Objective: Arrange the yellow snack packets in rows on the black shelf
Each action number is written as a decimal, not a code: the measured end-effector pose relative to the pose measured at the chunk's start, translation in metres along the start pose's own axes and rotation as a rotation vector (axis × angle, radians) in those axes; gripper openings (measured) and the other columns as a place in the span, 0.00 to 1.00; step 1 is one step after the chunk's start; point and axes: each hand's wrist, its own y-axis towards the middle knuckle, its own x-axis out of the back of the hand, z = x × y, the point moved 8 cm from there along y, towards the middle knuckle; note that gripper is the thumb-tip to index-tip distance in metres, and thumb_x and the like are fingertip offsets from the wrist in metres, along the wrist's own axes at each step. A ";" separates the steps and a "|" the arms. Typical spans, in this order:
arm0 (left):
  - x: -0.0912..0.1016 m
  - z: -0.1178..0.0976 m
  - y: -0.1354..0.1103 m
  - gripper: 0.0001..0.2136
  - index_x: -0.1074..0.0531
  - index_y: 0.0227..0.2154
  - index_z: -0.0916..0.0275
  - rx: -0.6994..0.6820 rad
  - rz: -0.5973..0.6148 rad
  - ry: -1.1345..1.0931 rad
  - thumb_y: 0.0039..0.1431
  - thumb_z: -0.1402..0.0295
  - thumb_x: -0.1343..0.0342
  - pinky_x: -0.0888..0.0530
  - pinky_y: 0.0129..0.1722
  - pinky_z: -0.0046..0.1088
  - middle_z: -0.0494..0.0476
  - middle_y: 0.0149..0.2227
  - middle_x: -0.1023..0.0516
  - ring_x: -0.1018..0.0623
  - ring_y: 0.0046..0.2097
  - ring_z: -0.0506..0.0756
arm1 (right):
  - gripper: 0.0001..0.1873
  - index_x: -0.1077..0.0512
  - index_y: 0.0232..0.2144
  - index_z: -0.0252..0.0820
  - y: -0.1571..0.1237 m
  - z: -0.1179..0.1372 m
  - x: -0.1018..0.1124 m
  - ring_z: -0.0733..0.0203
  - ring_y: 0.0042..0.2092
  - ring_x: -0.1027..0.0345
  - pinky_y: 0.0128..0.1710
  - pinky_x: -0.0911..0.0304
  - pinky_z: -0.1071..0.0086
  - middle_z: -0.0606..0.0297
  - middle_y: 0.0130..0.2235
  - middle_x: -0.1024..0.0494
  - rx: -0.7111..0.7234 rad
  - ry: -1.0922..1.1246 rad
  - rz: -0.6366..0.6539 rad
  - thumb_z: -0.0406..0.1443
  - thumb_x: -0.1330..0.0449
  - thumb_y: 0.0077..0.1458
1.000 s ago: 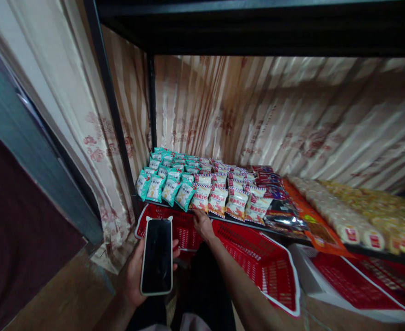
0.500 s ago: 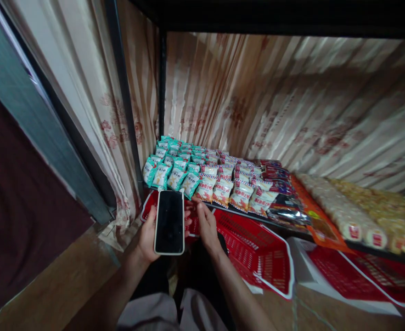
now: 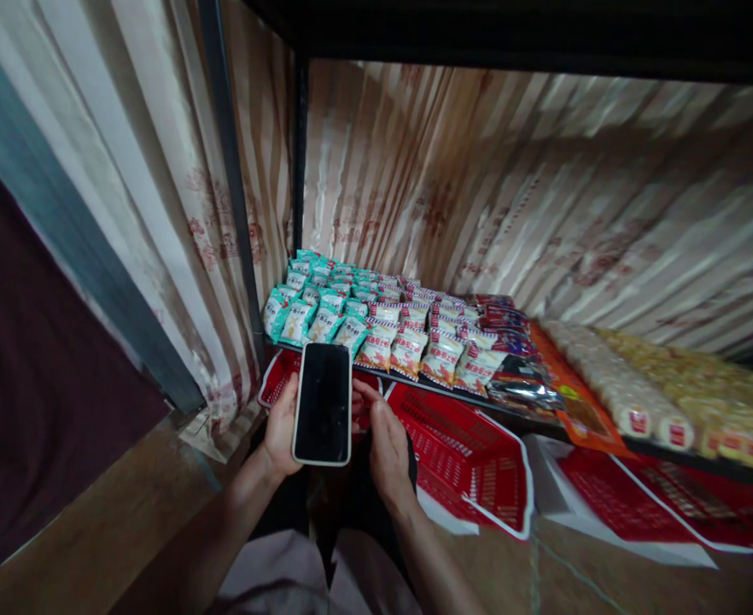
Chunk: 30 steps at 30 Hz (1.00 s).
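Observation:
A smartphone (image 3: 323, 406) with a dark screen and a pale case is held upright in my left hand (image 3: 280, 434). The thumb lies along its left edge and the palm is behind it. My right hand (image 3: 389, 448) is just to the right of the phone, empty, with its fingers partly stretched toward the phone's edge. Whether a fingertip touches the case, I cannot tell. Beyond the phone, small teal snack packets (image 3: 323, 323) stand in rows on a low shelf, beside white and red snack packets (image 3: 408, 350).
Red plastic baskets (image 3: 498, 478) with white rims lie below the shelf. Farther right on the shelf are dark packets (image 3: 523, 380), an orange bag (image 3: 581, 418) and long clear packs (image 3: 620, 384). A black post (image 3: 232, 137) and striped curtains (image 3: 382, 154) border the shelf.
The phone and my left hand have shifted slightly right and up. My right hand has dropped a little beside the phone. The view has turned slightly, moving the shelf goods left.

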 end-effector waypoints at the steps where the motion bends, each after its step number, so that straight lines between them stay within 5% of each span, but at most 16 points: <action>1: 0.001 0.001 0.000 0.28 0.29 0.48 0.68 0.001 -0.019 0.004 0.63 0.52 0.66 0.38 0.54 0.48 0.65 0.42 0.22 0.25 0.48 0.63 | 0.26 0.32 0.48 0.42 0.001 -0.004 -0.001 0.60 0.38 0.31 0.32 0.33 0.71 0.59 0.40 0.26 -0.053 0.073 -0.008 0.52 0.52 0.56; 5: 0.005 0.015 -0.002 0.29 0.34 0.53 0.67 0.093 -0.091 0.002 0.62 0.51 0.67 0.37 0.52 0.51 0.66 0.45 0.24 0.26 0.49 0.65 | 0.27 0.34 0.49 0.44 0.002 -0.024 -0.009 0.70 0.23 0.38 0.17 0.43 0.79 0.67 0.29 0.28 -0.298 0.383 -0.042 0.53 0.46 0.52; 11: 0.015 0.049 -0.012 0.33 0.33 0.52 0.71 0.335 -0.108 -0.041 0.59 0.46 0.65 0.33 0.48 0.50 0.71 0.43 0.23 0.24 0.45 0.66 | 0.30 0.32 0.42 0.43 -0.009 -0.055 -0.018 0.75 0.11 0.59 0.07 0.62 0.82 0.81 0.12 0.47 -0.700 0.637 -0.034 0.59 0.45 0.46; 18: 0.026 0.069 -0.019 0.33 0.31 0.49 0.71 0.432 -0.179 -0.050 0.58 0.46 0.61 0.32 0.44 0.49 0.69 0.35 0.21 0.22 0.38 0.65 | 0.26 0.32 0.47 0.46 -0.001 -0.054 -0.016 0.69 0.20 0.35 0.16 0.42 0.78 0.70 0.23 0.26 -0.626 0.821 0.049 0.53 0.43 0.51; 23: 0.020 0.067 -0.018 0.29 0.32 0.51 0.67 0.352 -0.190 -0.044 0.59 0.48 0.59 0.36 0.48 0.53 0.68 0.40 0.22 0.24 0.44 0.65 | 0.25 0.33 0.49 0.49 -0.003 -0.060 -0.019 0.68 0.17 0.37 0.16 0.43 0.76 0.70 0.23 0.25 -0.678 0.855 0.054 0.51 0.43 0.52; 30: 0.014 0.066 -0.027 0.27 0.32 0.50 0.68 0.217 -0.028 -0.074 0.61 0.52 0.60 0.41 0.52 0.54 0.70 0.44 0.24 0.26 0.49 0.66 | 0.25 0.32 0.48 0.48 0.003 -0.056 -0.013 0.70 0.15 0.39 0.16 0.42 0.75 0.69 0.26 0.22 -0.663 0.850 0.007 0.52 0.43 0.51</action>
